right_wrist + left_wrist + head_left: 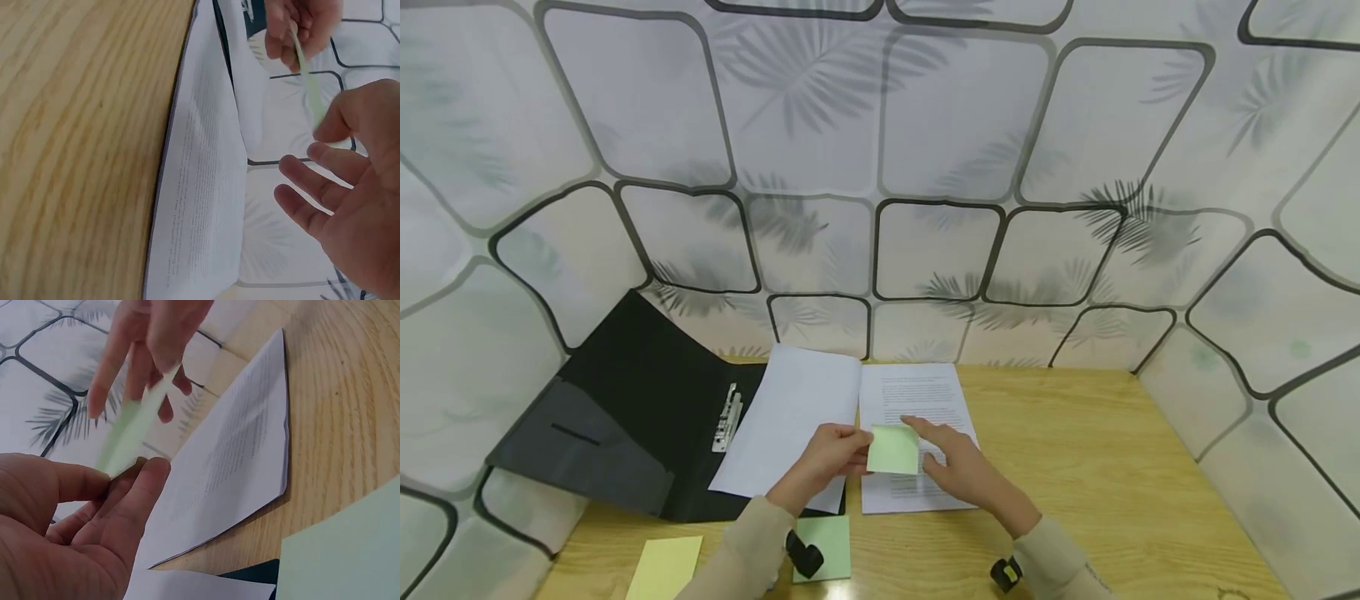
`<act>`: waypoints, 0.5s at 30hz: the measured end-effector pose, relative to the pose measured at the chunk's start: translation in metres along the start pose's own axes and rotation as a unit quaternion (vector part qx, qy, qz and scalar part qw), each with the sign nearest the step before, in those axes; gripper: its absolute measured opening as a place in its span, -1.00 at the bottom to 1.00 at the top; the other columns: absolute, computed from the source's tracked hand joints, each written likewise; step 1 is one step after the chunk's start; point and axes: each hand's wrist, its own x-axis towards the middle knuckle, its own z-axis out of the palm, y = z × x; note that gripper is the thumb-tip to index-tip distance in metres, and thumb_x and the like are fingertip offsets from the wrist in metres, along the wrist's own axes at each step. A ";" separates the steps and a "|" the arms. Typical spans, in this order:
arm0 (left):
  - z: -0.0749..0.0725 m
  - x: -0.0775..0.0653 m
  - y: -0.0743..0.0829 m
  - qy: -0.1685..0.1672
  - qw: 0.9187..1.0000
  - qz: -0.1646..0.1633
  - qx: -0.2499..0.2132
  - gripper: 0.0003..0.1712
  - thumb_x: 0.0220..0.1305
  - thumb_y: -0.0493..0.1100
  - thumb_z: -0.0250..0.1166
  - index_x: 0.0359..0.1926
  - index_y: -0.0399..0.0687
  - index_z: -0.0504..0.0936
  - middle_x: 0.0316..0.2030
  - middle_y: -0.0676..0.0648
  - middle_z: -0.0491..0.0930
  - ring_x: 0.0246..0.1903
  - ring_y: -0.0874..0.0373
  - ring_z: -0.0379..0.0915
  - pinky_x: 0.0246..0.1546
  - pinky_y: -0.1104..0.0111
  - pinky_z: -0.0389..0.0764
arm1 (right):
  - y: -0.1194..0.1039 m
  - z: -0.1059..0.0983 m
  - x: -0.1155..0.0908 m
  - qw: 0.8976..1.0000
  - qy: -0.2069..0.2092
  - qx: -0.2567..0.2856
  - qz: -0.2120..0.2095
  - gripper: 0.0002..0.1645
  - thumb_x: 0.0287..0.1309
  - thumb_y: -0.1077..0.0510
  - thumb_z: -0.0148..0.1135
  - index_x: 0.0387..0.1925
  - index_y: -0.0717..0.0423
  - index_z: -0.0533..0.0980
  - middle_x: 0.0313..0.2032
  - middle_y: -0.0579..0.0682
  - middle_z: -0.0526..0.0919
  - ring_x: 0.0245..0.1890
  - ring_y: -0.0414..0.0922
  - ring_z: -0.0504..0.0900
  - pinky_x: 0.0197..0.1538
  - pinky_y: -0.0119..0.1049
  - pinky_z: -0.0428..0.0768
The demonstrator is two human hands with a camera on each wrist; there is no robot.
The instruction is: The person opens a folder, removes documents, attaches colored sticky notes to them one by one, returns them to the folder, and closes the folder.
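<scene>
Yellow paper (664, 568) lies near left, while above printed sheets (919, 389) the left hand (826, 458) pinches a green note (892, 451) by its left edge, seemingly leaving the other clear for the spread-fingered right hand (961, 467).

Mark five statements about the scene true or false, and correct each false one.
1. The left hand holds a green note. True.
2. The folder is closed. False: the folder is open, its clip showing.
3. In the head view, the printed page lies right of the folder. True.
4. The right hand wears a glove. False: the right hand is bare.
5. The yellow paper lies on the table, left of the printed page in the head view. True.
</scene>
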 end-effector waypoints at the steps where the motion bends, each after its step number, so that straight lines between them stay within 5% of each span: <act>1: 0.001 0.000 0.000 0.009 1.000 0.008 0.006 -0.64 0.49 -0.22 0.25 0.04 -0.51 0.70 -0.34 -0.19 0.80 -0.42 0.17 0.76 -0.28 0.26 0.82 | 0.001 -0.001 0.001 1.000 0.000 0.023 0.018 -0.29 0.35 0.38 0.15 0.51 0.13 0.40 0.35 0.22 0.60 0.23 0.21 0.68 0.19 0.18 0.67; 7: 0.013 -0.001 -0.002 0.040 0.997 0.046 0.041 -0.68 0.47 -0.24 0.26 -0.03 -0.48 0.74 -0.37 -0.24 0.79 -0.43 0.13 0.75 -0.33 0.24 0.82 | 0.006 0.003 0.007 0.992 0.035 0.043 0.111 -0.58 0.48 0.11 0.28 0.28 0.14 0.64 0.15 0.10 0.77 0.12 0.07 0.76 0.06 0.00 0.73; 11: 0.020 0.000 -0.004 0.044 0.994 0.073 0.075 -0.70 0.46 -0.23 0.26 -0.07 -0.44 0.77 -0.37 -0.22 0.80 -0.43 0.16 0.74 -0.35 0.28 0.81 | 0.011 0.007 0.013 0.989 0.060 0.031 0.130 -0.76 0.43 0.15 0.34 0.02 0.11 0.78 -0.04 0.03 0.85 -0.04 -0.01 0.81 -0.08 -0.20 0.72; 13: 0.023 0.001 -0.006 0.054 0.982 0.120 0.132 -0.73 0.45 -0.24 0.27 -0.09 -0.41 0.78 -0.39 -0.21 0.80 -0.46 0.16 0.73 -0.40 0.33 0.79 | 0.016 0.007 0.016 0.990 0.070 0.018 0.125 -0.80 0.41 0.19 0.35 -0.05 0.14 0.80 -0.10 0.05 0.86 -0.09 0.00 0.83 -0.14 -0.24 0.73; 15: 0.027 0.002 -0.008 0.072 0.956 0.182 0.217 -0.75 0.43 -0.25 0.31 -0.08 -0.38 0.79 -0.38 -0.20 0.80 -0.46 0.12 0.73 -0.43 0.32 0.76 | 0.022 0.008 0.020 0.990 0.075 0.001 0.118 -0.81 0.39 0.21 0.36 -0.08 0.18 0.80 -0.12 0.08 0.86 -0.09 0.03 0.84 -0.12 -0.20 0.77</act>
